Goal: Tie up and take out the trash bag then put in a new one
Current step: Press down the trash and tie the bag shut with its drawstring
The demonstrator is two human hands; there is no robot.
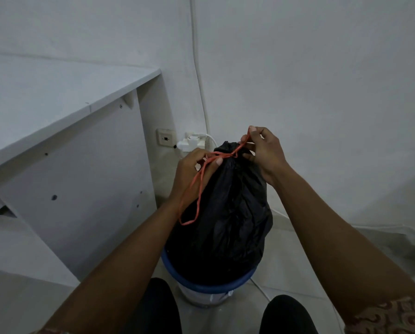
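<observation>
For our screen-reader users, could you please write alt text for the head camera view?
Two bare hands, left hand and right hand, tie an orange string around the gathered neck of a full black trash bag standing in a blue-rimmed bin. A white desk stands to the left, and a wall socket lies behind.

Dim, flat, bluish light, no clear source; soft shadows only; black bag (225, 208) loses its detail in darkness; wide-angle bending toward 3 and 9 o'clock edges; slight softness, no glare.
</observation>
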